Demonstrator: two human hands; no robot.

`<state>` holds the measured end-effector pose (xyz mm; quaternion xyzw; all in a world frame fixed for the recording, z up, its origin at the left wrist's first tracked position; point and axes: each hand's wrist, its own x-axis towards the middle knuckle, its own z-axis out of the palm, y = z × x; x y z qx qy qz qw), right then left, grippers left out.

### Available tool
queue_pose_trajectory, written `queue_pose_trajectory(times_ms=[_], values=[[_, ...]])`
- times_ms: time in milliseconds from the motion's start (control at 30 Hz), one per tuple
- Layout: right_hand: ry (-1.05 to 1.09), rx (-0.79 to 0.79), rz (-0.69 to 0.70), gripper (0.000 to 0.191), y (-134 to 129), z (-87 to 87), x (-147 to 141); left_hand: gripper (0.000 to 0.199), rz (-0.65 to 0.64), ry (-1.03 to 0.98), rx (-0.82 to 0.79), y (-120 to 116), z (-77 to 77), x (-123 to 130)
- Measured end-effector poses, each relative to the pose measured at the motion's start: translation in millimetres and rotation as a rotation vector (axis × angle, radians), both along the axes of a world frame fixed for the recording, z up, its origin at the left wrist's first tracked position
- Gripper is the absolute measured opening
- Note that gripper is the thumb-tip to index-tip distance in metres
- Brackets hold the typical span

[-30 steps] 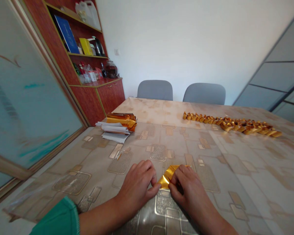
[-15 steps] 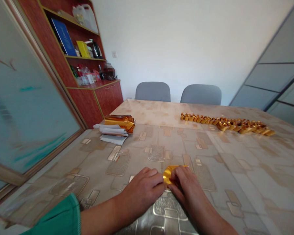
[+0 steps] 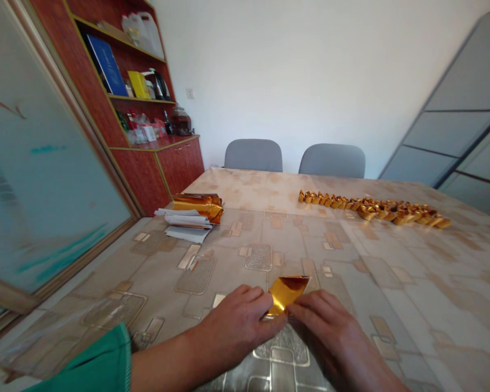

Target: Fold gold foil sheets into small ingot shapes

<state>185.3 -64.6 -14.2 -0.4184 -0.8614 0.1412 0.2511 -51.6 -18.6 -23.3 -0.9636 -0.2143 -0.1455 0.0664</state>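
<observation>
A folded piece of gold foil paper [image 3: 288, 294] lies on the patterned table cover [image 3: 245, 239], its shiny side up. My left hand [image 3: 237, 326] presses against its lower left end, and my right hand [image 3: 326, 326] holds its lower right edge. Both hands rest on the table, and a green sleeve [image 3: 81, 356] covers my left upper arm. Far ahead lies a long row of small folded gold foil pieces [image 3: 371, 211]. Beyond my left hand, a rolled bundle of gold foil [image 3: 198, 205] sits on a stack of white papers [image 3: 185, 226].
A red-brown wooden cabinet [image 3: 147, 169] with bottles, a kettle and a blue book stands beyond the table's far left corner. A glass sliding door [image 3: 44, 163] runs along the left side. Two grey chairs [image 3: 294, 160] stand behind the far edge.
My hands have moved apart, leaving more of the gold foil showing. The foil now looks flatter and longer. The whole scene has shifted slightly as my head moved.
</observation>
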Motion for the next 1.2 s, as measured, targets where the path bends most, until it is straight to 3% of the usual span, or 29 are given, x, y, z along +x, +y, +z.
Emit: queue_pose_trajectory(times_ms=[233,400,467,633,767,900,1033,1133,1200], values=[[-0.112,0.019,0.002,0.036,-5,-7.7,-4,0.025,0.020,0.043,-0.058,-2,4.1,2],[-0.076,-0.009,0.038,0.035,-7,-0.7,11,0.028,0.031,0.076,-0.082,-2,6.2,-1],[-0.009,-0.037,0.014,0.032,-4,3.2,21,0.026,-0.004,0.098,-0.087,4,10.3,-3],[0.138,0.100,-0.237,0.037,11,3.2,27,0.024,-0.177,0.189,-0.074,28,28.2,-10],[0.048,0.001,-0.165,0.029,15,-1.0,11,0.020,-0.218,0.153,-0.055,41,35.7,-16],[-0.054,0.002,-0.152,0.019,15,-2.4,5,0.020,-0.160,0.074,-0.085,37,26.2,-13],[-0.070,0.026,-0.138,0.021,24,-3.7,5,0.020,0.064,-0.088,-0.171,22,6.8,6],[-0.114,0.054,-0.141,0.024,33,-6.3,3,0.018,0.159,-0.037,-0.115,18,-1.0,20],[-0.187,0.084,-0.163,0.021,36,-8.7,-1,0.030,0.127,0.030,-0.036,19,-1.4,25]])
